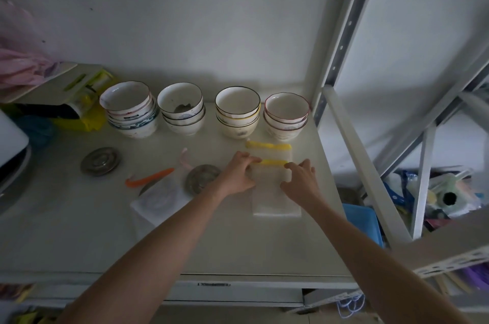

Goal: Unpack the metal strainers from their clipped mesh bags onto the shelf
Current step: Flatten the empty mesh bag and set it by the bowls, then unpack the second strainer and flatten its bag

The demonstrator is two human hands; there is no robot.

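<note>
Left hand: left hand [238,175] reaches in from the left, fingertips pinched on the left end of the near yellow clip [274,163].
Right hand: right hand [301,178] reaches in from the right, fingers curled at the clip's right end; whether they are truly clamped on it or only touching, I cannot tell.
Clip: lies across the top edge of the white mesh bag [275,196], apparently holding it closed.
Bag: flat on the shelf [225,244], between the two hands, mouth pointing away toward the bowls [287,114]. Contents not visible through the mesh.
Second yellow clip: second yellow clip [268,145] sits just behind the first, near the bowls, on what looks like another bag edge; hard to make out.
Strainers out: round metal strainer [202,179] rests just left of the left hand; another [100,160] lies well to the left, both bare on the shelf.
Loose bits: orange clip [149,178] and pink clip [185,159] lie free; an opened bag [156,202] sits beside them.
Step in hand: judged to be unclipping the bag, roughly midway through the job.
Next move: likely needs the clip slid or snapped off sideways with the bag held down, then the mouth opened and the strainer drawn out.
</note>
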